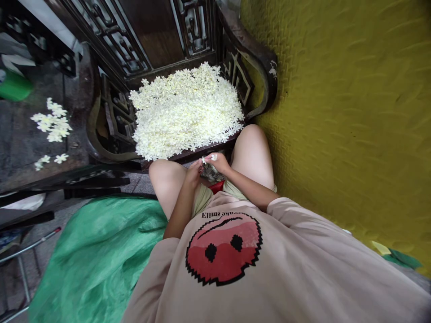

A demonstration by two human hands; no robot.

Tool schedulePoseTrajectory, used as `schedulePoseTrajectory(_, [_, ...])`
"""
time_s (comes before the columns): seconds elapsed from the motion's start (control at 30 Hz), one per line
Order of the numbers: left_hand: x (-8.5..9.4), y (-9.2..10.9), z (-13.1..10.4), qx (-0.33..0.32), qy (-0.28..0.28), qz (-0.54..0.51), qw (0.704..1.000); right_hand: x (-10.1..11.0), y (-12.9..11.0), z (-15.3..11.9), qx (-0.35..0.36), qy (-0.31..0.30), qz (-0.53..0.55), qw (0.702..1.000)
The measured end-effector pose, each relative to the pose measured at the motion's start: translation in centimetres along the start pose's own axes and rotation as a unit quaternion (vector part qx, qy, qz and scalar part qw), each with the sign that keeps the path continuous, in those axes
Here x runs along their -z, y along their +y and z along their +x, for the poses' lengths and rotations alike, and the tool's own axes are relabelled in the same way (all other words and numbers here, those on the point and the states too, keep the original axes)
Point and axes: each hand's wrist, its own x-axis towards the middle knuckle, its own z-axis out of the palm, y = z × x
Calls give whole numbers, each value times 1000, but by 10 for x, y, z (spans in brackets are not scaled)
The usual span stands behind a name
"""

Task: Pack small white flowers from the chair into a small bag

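This place looks like a home, most probably its sitting room. A carved dark wooden armchair (158,33), with white flowers (188,112) spread on it, is of a household kind; beside it stands more dark wooden furniture (20,134). The yellow wall (336,116) has a decorative raised texture, and the floor (143,184) is tiled

White flowers (188,112): open air on top, room to pass over.
Chair back (160,36): tall, stops a far reach.
Chair arms (267,85): curvy wood blocks both sides.
Yellow wall (343,112): blocks the right side.
Knees (252,139): stick up, but the left hand (194,172) and right hand (220,163) fit between them.
Green plastic (107,255): big heap in the way on the left.
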Motion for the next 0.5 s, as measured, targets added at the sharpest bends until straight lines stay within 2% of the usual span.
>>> schedulePoseTrajectory(0.27, [-2, 0, 0, -7, 21, 31, 999, 1, 2, -1, 1, 1, 32, 999])
schedulePoseTrajectory(0.5, [-3, -6, 3, -13, 44, 23, 999, -1, 1, -2, -22, -6, 1, 1000])
